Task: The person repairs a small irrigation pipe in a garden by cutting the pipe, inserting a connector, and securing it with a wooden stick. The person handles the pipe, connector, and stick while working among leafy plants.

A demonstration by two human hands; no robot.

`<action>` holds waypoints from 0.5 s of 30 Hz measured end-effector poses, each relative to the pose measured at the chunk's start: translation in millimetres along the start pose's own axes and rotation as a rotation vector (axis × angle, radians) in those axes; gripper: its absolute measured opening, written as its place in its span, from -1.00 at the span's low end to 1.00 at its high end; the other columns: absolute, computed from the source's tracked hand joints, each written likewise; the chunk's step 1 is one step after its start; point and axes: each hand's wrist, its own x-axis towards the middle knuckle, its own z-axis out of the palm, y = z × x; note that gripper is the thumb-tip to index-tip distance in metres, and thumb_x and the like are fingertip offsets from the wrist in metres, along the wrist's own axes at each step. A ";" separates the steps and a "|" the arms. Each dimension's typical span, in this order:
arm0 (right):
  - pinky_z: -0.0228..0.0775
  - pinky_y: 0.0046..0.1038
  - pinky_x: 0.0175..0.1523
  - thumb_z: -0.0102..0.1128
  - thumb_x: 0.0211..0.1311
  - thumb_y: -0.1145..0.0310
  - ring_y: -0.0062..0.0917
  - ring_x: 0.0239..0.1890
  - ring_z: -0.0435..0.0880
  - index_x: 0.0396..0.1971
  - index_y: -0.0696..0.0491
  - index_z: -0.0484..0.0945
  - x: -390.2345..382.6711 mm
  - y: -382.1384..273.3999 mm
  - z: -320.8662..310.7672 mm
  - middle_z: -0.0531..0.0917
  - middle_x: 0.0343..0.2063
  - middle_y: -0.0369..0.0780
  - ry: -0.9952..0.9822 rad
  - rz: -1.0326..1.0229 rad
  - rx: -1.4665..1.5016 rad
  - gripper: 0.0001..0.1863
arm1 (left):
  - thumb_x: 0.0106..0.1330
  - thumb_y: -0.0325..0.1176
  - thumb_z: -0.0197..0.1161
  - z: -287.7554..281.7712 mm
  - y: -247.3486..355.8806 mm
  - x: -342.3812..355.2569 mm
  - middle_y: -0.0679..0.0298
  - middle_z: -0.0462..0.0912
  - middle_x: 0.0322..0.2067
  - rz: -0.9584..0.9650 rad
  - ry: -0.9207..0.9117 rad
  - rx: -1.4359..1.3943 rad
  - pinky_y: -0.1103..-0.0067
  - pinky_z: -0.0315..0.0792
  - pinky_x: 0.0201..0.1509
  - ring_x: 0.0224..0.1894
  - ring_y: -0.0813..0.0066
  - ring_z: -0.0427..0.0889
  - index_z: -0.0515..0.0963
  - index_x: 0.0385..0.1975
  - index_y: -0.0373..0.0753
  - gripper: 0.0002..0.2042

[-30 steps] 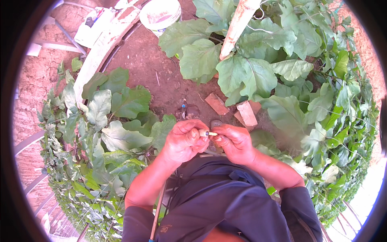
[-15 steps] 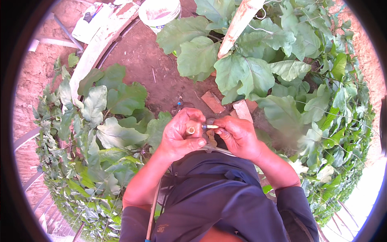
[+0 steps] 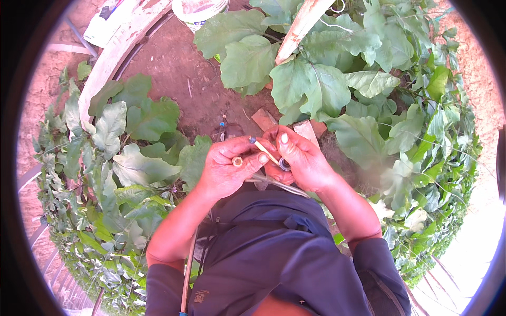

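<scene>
A slim, pale yellow rod (image 3: 267, 151) with a dark tip lies between a person's two bare hands, in front of the waist, slanting from the dark tip at upper left down to the right. The left hand (image 3: 220, 167) is curled closed around a small tan cylinder (image 3: 237, 161), whose round end faces up; its thumb and forefinger come up to the rod. The right hand (image 3: 305, 163) is also curled, its thumb pointing up, the fingers closed on a round dark-rimmed piece (image 3: 284, 164) at the rod's lower end. Which hand carries the rod's weight, I cannot tell. Just below the hands, a grey tube (image 3: 282, 185) crosses in front of the person's dark clothing (image 3: 263, 231), and a thin pole (image 3: 188, 274) runs down near the left forearm. Beyond the hands are reddish bricks (image 3: 263, 119) and a small blue object (image 3: 222, 124), on brown soil (image 3: 179, 58). Broad-leaved green plants (image 3: 327, 87) crowd both sides, and a wooden post (image 3: 295, 29) slants down among those at upper right. At the top stands a white bucket (image 3: 200, 11), cut off by the frame; left of it, a pale curved beam (image 3: 110, 63) sweeps down toward the leaves.
</scene>
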 end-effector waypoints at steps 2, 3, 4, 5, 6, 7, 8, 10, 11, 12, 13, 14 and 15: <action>0.08 -0.59 -0.57 -0.12 0.68 -0.10 -0.70 -0.63 0.34 -0.03 0.09 0.48 2.2 8.7 -2.2 0.51 -0.54 -0.30 0.035 -0.004 0.091 -0.50 | 0.47 -0.53 0.34 1.0 -2.1 0.2 0.32 0.69 -0.14 0.021 0.018 0.020 0.69 0.38 -0.33 -0.36 0.71 0.51 0.70 0.01 -0.36 -0.82; 0.12 -0.60 -0.55 -0.10 0.69 -0.06 -0.69 -0.62 0.36 -0.05 0.09 0.48 3.8 12.7 -4.9 0.52 -0.53 -0.30 0.130 -0.012 -0.017 -0.54 | 0.48 -0.50 0.35 3.4 -3.8 1.0 0.31 0.69 -0.18 0.046 0.041 -0.023 0.69 0.33 -0.41 -0.44 0.72 0.45 0.70 -0.04 -0.37 -0.84; 0.16 -0.60 -0.54 -0.09 0.70 -0.01 -0.69 -0.60 0.39 -0.07 0.10 0.48 6.2 17.1 -7.7 0.53 -0.51 -0.31 0.188 -0.055 -0.127 -0.57 | 0.48 -0.47 0.35 4.9 -4.6 1.6 0.30 0.68 -0.23 0.060 0.034 -0.066 0.69 0.27 -0.50 -0.53 0.72 0.39 0.70 -0.08 -0.38 -0.86; 0.20 -0.61 -0.52 -0.07 0.71 0.03 -0.69 -0.58 0.42 -0.09 0.10 0.48 9.0 20.6 -10.8 0.54 -0.50 -0.32 0.227 -0.119 -0.228 -0.61 | 0.49 -0.46 0.34 5.7 -4.8 2.6 0.30 0.68 -0.24 0.110 0.064 -0.050 0.68 0.26 -0.50 -0.54 0.72 0.38 0.70 -0.08 -0.37 -0.86; 0.23 -0.61 -0.50 -0.05 0.71 0.08 -0.70 -0.56 0.43 -0.10 0.10 0.48 11.6 22.8 -14.2 0.55 -0.48 -0.32 0.336 -0.162 -0.349 -0.64 | 0.50 -0.45 0.34 5.2 -4.0 4.3 0.31 0.68 -0.24 0.149 0.065 -0.036 0.68 0.26 -0.50 -0.54 0.72 0.38 0.69 -0.08 -0.37 -0.86; 0.25 -0.61 -0.47 -0.04 0.71 0.12 -0.70 -0.54 0.44 -0.12 0.10 0.49 13.6 23.6 -17.4 0.56 -0.47 -0.33 0.431 -0.220 -0.460 -0.68 | 0.51 -0.44 0.33 5.6 -3.3 4.7 0.32 0.67 -0.24 0.177 0.082 -0.017 0.68 0.25 -0.51 -0.55 0.71 0.37 0.68 -0.08 -0.36 -0.86; 0.28 -0.62 -0.44 -0.02 0.71 0.17 -0.71 -0.52 0.45 -0.14 0.10 0.49 15.3 22.7 -19.6 0.57 -0.46 -0.33 0.560 -0.205 -0.566 -0.71 | 0.52 -0.43 0.32 6.3 -2.6 4.6 0.33 0.67 -0.25 0.129 0.094 -0.040 0.68 0.24 -0.52 -0.55 0.71 0.36 0.66 -0.09 -0.34 -0.87; 0.30 -0.63 -0.31 0.16 0.61 0.28 -0.75 -0.43 0.39 -0.13 0.09 0.43 14.1 15.8 -21.4 0.49 -0.45 -0.38 0.610 -0.405 -0.522 -0.81 | 0.54 -0.42 0.29 7.8 -2.5 4.6 0.36 0.65 -0.27 0.011 0.151 -0.078 0.67 0.21 -0.53 -0.56 0.71 0.34 0.63 -0.11 -0.31 -0.90; 0.30 -0.62 -0.24 0.25 0.56 0.33 -0.75 -0.35 0.36 -0.11 0.09 0.41 10.1 10.0 -20.5 0.44 -0.44 -0.38 0.652 -0.421 -0.508 -0.79 | 0.55 -0.43 0.28 8.8 -3.5 4.7 0.37 0.65 -0.27 0.008 0.173 -0.046 0.67 0.23 -0.51 -0.53 0.72 0.35 0.62 -0.11 -0.30 -0.91; 0.31 -0.60 -0.16 0.22 0.47 0.49 -0.72 -0.27 0.39 -0.10 0.10 0.37 5.5 6.2 -16.1 0.45 -0.27 -0.33 0.618 -0.515 -0.553 -0.81 | 0.55 -0.43 0.27 10.2 -5.4 5.7 0.39 0.65 -0.28 0.005 0.195 -0.015 0.68 0.25 -0.48 -0.51 0.72 0.37 0.61 -0.11 -0.28 -0.93; 0.33 -0.58 -0.13 0.20 0.45 0.53 -0.70 -0.25 0.39 -0.08 0.10 0.36 -2.5 2.1 -10.5 0.44 -0.22 -0.30 0.530 -0.509 -0.504 -0.80 | 0.55 -0.44 0.26 11.2 -7.8 6.5 0.40 0.64 -0.29 0.021 0.206 0.002 0.68 0.27 -0.46 -0.48 0.72 0.38 0.59 -0.12 -0.27 -0.94; 0.34 -0.57 -0.11 0.18 0.42 0.57 -0.68 -0.22 0.40 -0.07 0.10 0.36 -12.2 -2.1 -3.7 0.44 -0.17 -0.28 0.449 -0.487 -0.452 -0.79 | 0.56 -0.45 0.25 11.6 -10.6 8.4 0.40 0.65 -0.28 0.044 0.222 0.092 0.68 0.30 -0.40 -0.44 0.73 0.41 0.59 -0.12 -0.26 -0.95; 0.35 -0.55 -0.08 0.16 0.39 0.61 -0.67 -0.20 0.41 -0.05 0.11 0.35 -19.2 -5.7 2.4 0.43 -0.12 -0.26 0.348 -0.462 -0.409 -0.76 | 0.56 -0.47 0.24 11.8 -13.8 10.8 0.41 0.65 -0.27 0.088 0.227 0.169 0.68 0.34 -0.35 -0.39 0.74 0.44 0.58 -0.12 -0.26 -0.97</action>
